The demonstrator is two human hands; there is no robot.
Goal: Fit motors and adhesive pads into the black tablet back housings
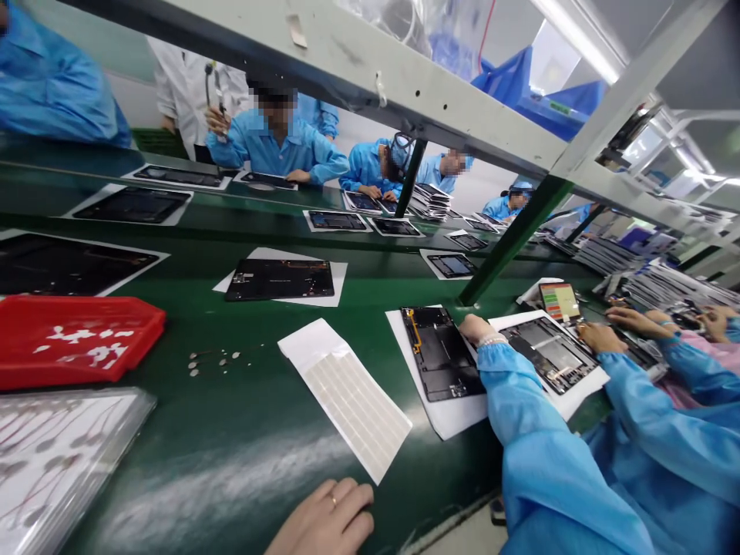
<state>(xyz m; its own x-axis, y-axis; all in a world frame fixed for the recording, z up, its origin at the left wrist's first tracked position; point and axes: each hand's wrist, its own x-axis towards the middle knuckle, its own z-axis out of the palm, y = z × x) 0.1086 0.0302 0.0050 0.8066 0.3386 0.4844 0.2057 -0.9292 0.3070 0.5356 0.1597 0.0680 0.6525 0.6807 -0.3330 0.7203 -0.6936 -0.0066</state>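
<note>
My left hand (327, 518) rests on the near edge of the green belt (231, 455). Its fingers are curled together, a ring shows on one of them, and nothing is visible in it. Just beyond it lies a white sheet of small pale strips (347, 397). Farther left, several small round pieces (211, 361) lie loose on the belt. My right hand is out of view.
A red tray (75, 339) and a clear sheet of parts (52, 455) sit at the left. A co-worker's blue-sleeved hands (477, 327) work on opened tablets (439, 351) on white paper. More tablets (280, 279) ride the belt. Other people in blue sit opposite. A green post (509, 239) stands mid-belt.
</note>
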